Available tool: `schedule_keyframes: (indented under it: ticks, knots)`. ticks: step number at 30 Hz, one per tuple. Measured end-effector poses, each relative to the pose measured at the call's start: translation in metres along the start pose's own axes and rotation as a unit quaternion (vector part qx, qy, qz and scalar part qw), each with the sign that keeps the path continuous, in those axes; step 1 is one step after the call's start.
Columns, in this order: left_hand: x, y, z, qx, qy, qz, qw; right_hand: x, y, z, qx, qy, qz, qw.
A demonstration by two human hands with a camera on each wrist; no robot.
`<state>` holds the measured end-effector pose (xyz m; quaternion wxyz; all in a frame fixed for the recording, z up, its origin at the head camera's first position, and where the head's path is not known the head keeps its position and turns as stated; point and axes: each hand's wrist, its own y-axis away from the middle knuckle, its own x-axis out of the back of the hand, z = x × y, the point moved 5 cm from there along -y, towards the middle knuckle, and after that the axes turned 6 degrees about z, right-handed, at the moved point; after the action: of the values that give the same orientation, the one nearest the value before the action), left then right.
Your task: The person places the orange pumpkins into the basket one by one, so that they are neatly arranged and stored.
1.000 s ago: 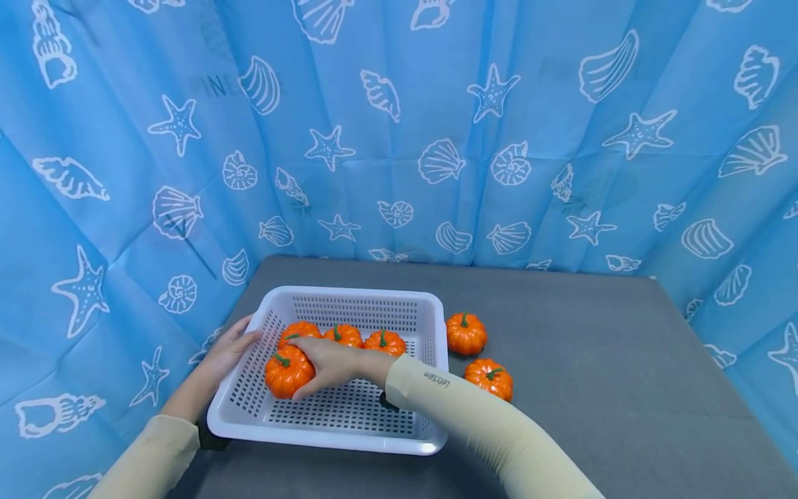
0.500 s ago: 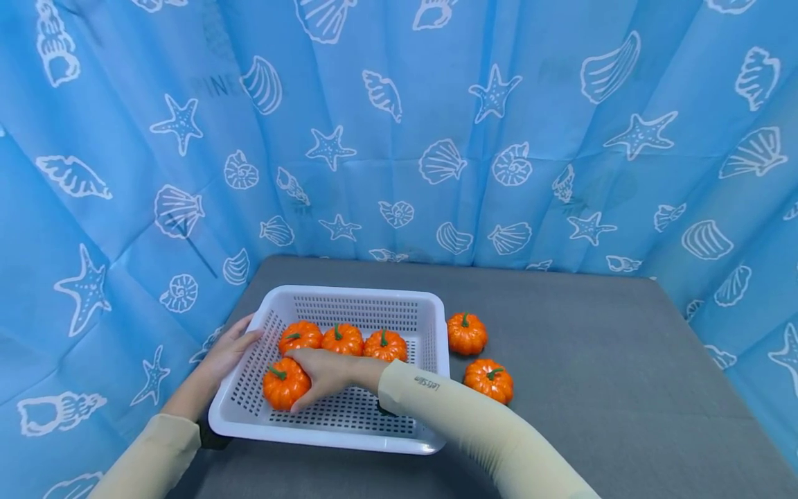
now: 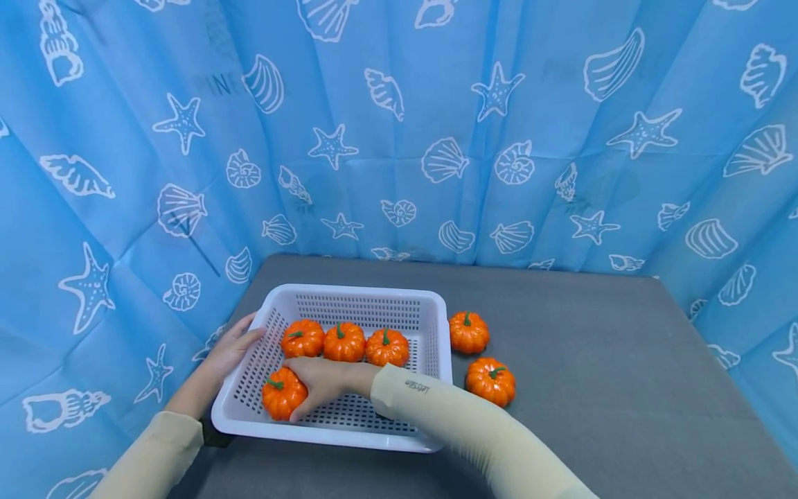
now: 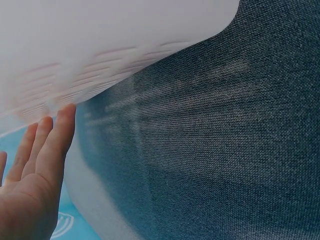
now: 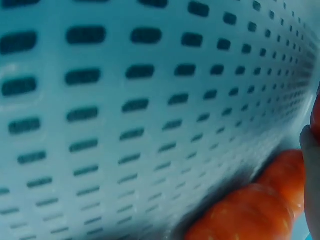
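1. Blue shell-print curtain point(image 3: 399, 135) hangs well beyond the fingers point(image 3: 299, 363), behind a grey surface point(image 3: 580, 333).
2. White basket point(image 3: 337, 439) lies beneath the right hand point(image 3: 324, 380); the left hand point(image 3: 231, 352) lays straight fingers against its side.
3. Three pumpkins point(image 3: 344, 342) line up just past the right fingers; two loose pumpkins point(image 3: 490, 382) sit outside, to their right.
4. Held pumpkin point(image 3: 282, 395) is inside the basket, gripped by the right hand's curved, parted fingers: apparently being placed, so releasing gently seems called for.

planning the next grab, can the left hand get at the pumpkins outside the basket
Probably not easily: the basket lies between the left hand, at the basket's left rim, and those pumpkins.
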<state>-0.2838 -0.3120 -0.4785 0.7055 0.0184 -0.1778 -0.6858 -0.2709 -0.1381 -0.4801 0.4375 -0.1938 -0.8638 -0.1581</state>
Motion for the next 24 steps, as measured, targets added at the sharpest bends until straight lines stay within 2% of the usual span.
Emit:
schedule_keyframes:
  ticks: [4, 13, 24]
  knots:
    - [0.000, -0.001, -0.002, -0.011, -0.003, 0.001, 0.9999, -0.005, -0.003, -0.002, -0.003, -0.001, -0.007, 1.000]
    - [0.002, -0.002, -0.001, -0.015, -0.014, 0.003, 0.9998, -0.010, -0.007, 0.000, -0.022, -0.005, -0.010, 1.000]
    - [0.001, -0.002, -0.001, -0.011, -0.012, 0.005, 0.9998, -0.011, -0.004, 0.005, -0.069, 0.007, -0.025, 0.997]
